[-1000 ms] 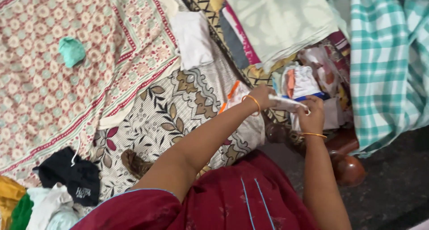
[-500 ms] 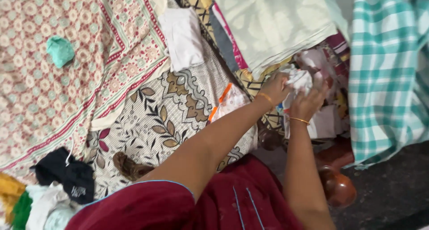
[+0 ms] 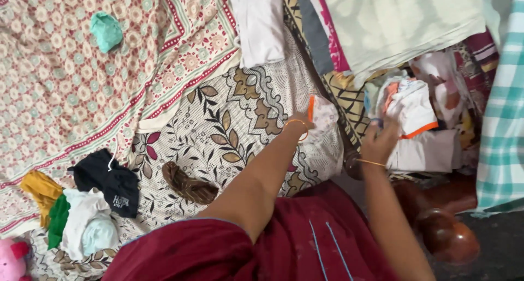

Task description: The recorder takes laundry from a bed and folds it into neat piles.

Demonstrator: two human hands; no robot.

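Observation:
My left hand [image 3: 303, 124], a thin bangle on its wrist, lies on the leaf-patterned bedsheet [image 3: 229, 128] and grips a small white cloth with an orange strip [image 3: 323, 120]. My right hand [image 3: 379, 142], blurred and also wearing a bangle, is at the edge of a folded white garment with orange trim [image 3: 415, 106] on a pile of clothes. Whether its fingers hold that garment is not clear.
On the bed lie a folded white cloth [image 3: 256, 24], a teal cloth [image 3: 105, 31], a brown cloth [image 3: 188, 184], a black garment [image 3: 109, 180] and a heap of coloured clothes [image 3: 71, 215]. Folded sheets [image 3: 398, 24] are stacked behind. A checked green cloth [image 3: 505, 123] hangs right, above a wooden bedpost [image 3: 450, 234].
Both hands were together on a white garment at the pile. My left hand has since moved left onto the bedsheet with a small white cloth, while my right hand stays by the pile.

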